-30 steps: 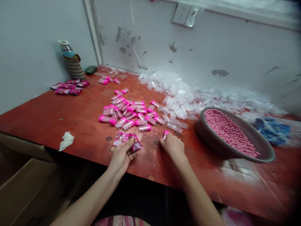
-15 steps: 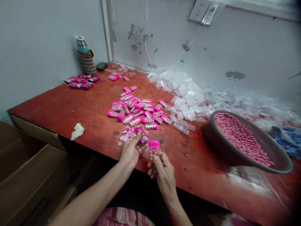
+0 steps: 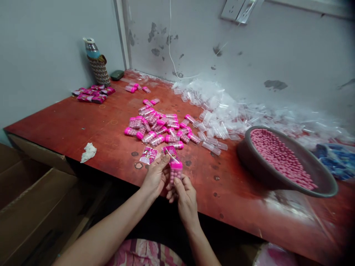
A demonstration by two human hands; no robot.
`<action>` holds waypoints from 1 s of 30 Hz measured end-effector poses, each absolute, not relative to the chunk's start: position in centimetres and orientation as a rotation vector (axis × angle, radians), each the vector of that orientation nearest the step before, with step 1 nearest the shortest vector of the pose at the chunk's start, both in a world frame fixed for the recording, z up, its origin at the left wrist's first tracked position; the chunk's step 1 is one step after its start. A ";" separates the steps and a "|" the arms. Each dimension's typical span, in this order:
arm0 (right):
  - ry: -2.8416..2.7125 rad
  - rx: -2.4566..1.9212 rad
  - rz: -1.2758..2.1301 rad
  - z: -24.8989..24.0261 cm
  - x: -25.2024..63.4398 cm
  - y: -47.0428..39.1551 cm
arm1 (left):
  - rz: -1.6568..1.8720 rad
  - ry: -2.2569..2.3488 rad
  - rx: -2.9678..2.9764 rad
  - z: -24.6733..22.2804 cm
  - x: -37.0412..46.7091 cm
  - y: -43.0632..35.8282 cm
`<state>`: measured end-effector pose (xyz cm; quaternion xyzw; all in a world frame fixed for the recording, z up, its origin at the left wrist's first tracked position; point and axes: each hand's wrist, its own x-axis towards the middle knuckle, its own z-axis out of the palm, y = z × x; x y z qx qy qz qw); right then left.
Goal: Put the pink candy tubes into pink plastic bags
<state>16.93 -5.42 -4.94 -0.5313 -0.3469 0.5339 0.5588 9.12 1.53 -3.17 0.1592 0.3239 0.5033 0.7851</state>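
Note:
Between the fingers of my right hand (image 3: 186, 199) is a clear candy container (image 3: 175, 174), upright, its pink cap up and pink balls inside. My left hand (image 3: 156, 173) pinches a printed pink wrapper sleeve (image 3: 171, 153), whose lower end meets the container's cap. Whether the cap has entered the sleeve I cannot tell. Flat on the table, just left of those fingers, lies another pink wrapper (image 3: 149, 155). Beyond my hands is a loose pile of filled, pink-capped containers (image 3: 158, 127).
A grey basin (image 3: 288, 188) of pink balls stands tilted at the right, beside a blue packet (image 3: 337, 160). Clear plastic containers (image 3: 222, 107) are heaped along the wall. At the far left are wrapped packs (image 3: 91, 96) and a bottle (image 3: 97, 64). Crumpled tissue (image 3: 88, 152) lies near the front edge.
My right hand has brought the container left and up against the wrapper in my left hand. One wrapper now lies apart from the held one. The view has shifted slightly.

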 end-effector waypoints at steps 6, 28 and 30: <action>-0.927 -1.343 1.152 -4.8 17.1 -5.3 | 0.973 0.671 0.511 -3.4 9.2 1.6; -0.708 -1.052 1.417 -5.9 17.4 -5.1 | 0.727 0.751 0.797 -3.0 7.6 2.1; -0.738 -1.077 1.397 -5.9 17.4 -5.1 | 0.690 0.720 0.792 -3.1 7.4 2.2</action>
